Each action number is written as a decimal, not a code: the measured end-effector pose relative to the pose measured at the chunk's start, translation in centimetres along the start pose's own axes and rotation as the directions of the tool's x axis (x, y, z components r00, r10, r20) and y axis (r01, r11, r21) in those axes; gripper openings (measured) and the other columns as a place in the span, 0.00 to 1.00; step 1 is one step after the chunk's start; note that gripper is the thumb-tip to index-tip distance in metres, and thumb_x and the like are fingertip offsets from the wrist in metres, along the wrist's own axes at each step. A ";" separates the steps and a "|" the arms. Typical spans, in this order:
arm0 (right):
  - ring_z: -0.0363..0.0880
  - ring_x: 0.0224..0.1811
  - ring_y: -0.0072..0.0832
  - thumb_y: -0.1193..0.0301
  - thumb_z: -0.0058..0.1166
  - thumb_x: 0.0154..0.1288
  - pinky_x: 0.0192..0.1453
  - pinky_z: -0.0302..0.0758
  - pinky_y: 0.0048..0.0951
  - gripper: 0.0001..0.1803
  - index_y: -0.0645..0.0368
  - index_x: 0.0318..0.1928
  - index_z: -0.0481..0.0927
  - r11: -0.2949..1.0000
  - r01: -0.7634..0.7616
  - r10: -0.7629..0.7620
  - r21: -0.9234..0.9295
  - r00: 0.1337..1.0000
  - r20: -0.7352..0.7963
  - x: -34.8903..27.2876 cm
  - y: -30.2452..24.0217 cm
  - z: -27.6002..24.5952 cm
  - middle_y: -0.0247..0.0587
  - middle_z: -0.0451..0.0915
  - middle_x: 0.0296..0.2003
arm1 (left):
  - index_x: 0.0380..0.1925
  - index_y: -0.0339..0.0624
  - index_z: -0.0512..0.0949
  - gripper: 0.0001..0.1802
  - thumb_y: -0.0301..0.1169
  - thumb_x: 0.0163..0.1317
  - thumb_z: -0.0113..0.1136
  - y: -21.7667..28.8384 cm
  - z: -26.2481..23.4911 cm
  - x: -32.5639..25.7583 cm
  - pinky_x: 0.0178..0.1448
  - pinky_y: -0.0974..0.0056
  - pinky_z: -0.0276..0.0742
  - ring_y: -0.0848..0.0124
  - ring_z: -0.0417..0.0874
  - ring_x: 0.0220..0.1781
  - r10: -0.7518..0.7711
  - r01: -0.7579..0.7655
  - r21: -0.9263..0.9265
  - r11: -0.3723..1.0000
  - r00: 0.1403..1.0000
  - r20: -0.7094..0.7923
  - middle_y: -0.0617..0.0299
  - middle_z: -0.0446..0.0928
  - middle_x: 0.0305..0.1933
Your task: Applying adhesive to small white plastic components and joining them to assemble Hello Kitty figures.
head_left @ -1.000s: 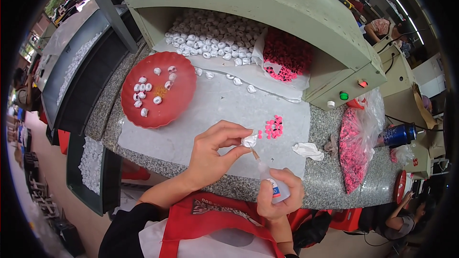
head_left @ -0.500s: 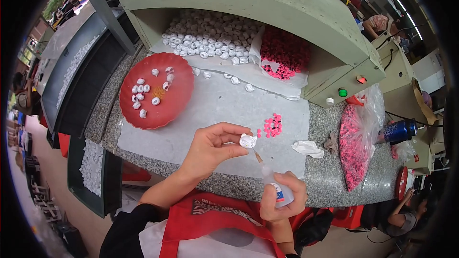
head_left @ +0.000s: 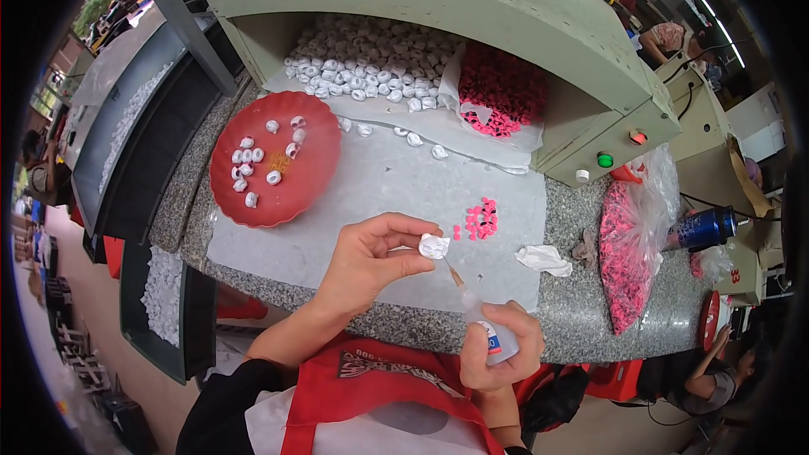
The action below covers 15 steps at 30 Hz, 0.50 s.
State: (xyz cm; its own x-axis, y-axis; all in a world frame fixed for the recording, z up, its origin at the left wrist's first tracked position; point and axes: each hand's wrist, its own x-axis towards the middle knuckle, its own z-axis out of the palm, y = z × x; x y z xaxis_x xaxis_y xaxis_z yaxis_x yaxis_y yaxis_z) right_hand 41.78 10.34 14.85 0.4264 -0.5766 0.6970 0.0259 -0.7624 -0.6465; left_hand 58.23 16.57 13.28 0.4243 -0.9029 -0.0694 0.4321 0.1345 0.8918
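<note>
Pinching small white piece (head_left: 434,246) in left hand (head_left: 361,261), gripping needle-tipped squeeze bottle (head_left: 500,343) in right hand (head_left: 520,352) — now slightly farther apart, apparently still mid-work.

On my feed I make out pale lettering, upside down, across the red apron (head_left: 371,392). The squeeze bottle (head_left: 504,344) bears a blue-and-white label with partly hidden characters. I see yellow characters on the red scalloped plate (head_left: 316,177), light print on the blue can (head_left: 706,228), and red digits on the beige-green cabinet (head_left: 735,286).
</note>
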 end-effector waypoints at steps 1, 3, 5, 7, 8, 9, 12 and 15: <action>0.67 0.12 0.26 0.79 0.53 0.42 0.15 0.63 0.23 0.13 0.67 0.34 0.72 1.000 0.020 -0.020 -0.008 1.000 0.004 0.1 -0.1 0.0 0.41 0.76 0.22 | 0.39 0.32 0.73 0.19 0.12 0.44 0.59 0.0 0.0 0.0 0.48 0.68 0.75 0.69 0.76 0.45 0.000 0.000 0.000 1.000 1.000 0.000 0.53 0.75 0.42; 0.67 0.12 0.26 0.79 0.53 0.42 0.15 0.63 0.23 0.13 0.67 0.34 0.72 1.000 0.024 -0.024 0.004 1.000 0.014 0.3 -0.3 0.0 0.41 0.76 0.22 | 0.39 0.32 0.73 0.19 0.12 0.44 0.59 0.1 0.1 -0.1 0.48 0.68 0.75 0.69 0.76 0.45 0.007 -0.007 0.020 1.000 1.000 0.002 0.54 0.74 0.42; 0.67 0.12 0.25 0.79 0.53 0.42 0.15 0.63 0.23 0.13 0.67 0.34 0.72 0.999 0.029 -0.029 0.015 0.999 0.024 0.3 -0.4 0.0 0.41 0.76 0.22 | 0.40 0.32 0.73 0.19 0.12 0.44 0.59 0.2 0.2 -0.1 0.48 0.68 0.75 0.69 0.76 0.45 -0.001 0.001 0.023 1.000 1.000 0.006 0.54 0.74 0.42; 0.69 0.12 0.26 0.79 0.54 0.42 0.16 0.64 0.22 0.14 0.67 0.34 0.72 0.997 -0.060 0.058 0.037 0.997 0.057 0.1 -0.5 -0.1 0.43 0.76 0.22 | 0.40 0.32 0.73 0.19 0.12 0.44 0.58 0.2 0.3 -0.1 0.48 0.68 0.75 0.69 0.76 0.45 -0.011 0.010 0.025 1.000 1.000 0.013 0.54 0.74 0.42; 0.69 0.12 0.26 0.79 0.54 0.42 0.16 0.64 0.22 0.14 0.67 0.34 0.72 0.998 -0.060 0.059 0.032 0.997 0.054 0.1 -0.4 -0.1 0.43 0.76 0.22 | 0.40 0.32 0.73 0.19 0.12 0.44 0.58 0.0 0.3 0.0 0.48 0.68 0.75 0.68 0.76 0.45 -0.004 0.003 0.023 1.000 1.000 0.028 0.55 0.74 0.42; 0.70 0.13 0.26 0.79 0.53 0.43 0.17 0.66 0.22 0.13 0.68 0.34 0.72 0.998 -0.055 0.054 0.030 0.998 0.013 0.1 -0.2 -0.1 0.42 0.76 0.22 | 0.40 0.32 0.73 0.19 0.11 0.44 0.58 -0.1 0.4 0.1 0.48 0.67 0.75 0.68 0.76 0.46 0.002 -0.003 0.020 1.000 0.999 0.045 0.55 0.73 0.42; 0.70 0.15 0.25 0.77 0.52 0.45 0.21 0.69 0.21 0.13 0.67 0.35 0.72 0.888 -0.416 0.435 0.196 0.898 -0.063 0.1 0.2 -0.9 0.41 0.76 0.23 | 0.40 0.31 0.73 0.19 0.10 0.44 0.57 -0.6 0.2 0.2 0.49 0.67 0.74 0.66 0.76 0.47 0.028 -0.028 0.001 1.000 0.999 0.038 0.55 0.73 0.43; 0.72 0.21 0.24 0.77 0.48 0.47 0.25 0.71 0.23 0.13 0.65 0.37 0.73 0.529 -0.672 0.806 0.518 0.588 -0.061 0.4 4.3 -2.3 0.40 0.74 0.28 | 0.40 0.31 0.73 0.19 0.10 0.44 0.56 -1.7 -0.2 0.2 0.49 0.67 0.74 0.64 0.76 0.48 -0.001 0.000 0.006 1.000 0.997 0.071 0.55 0.72 0.45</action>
State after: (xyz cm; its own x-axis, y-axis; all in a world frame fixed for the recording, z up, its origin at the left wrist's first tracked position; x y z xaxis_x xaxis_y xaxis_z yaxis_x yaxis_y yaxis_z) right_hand 39.95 6.17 13.10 0.2164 -0.9719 -0.0925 0.1958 0.1360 -0.9712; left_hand 57.77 16.24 11.62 0.3665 -0.9297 -0.0381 0.4276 0.1319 0.8943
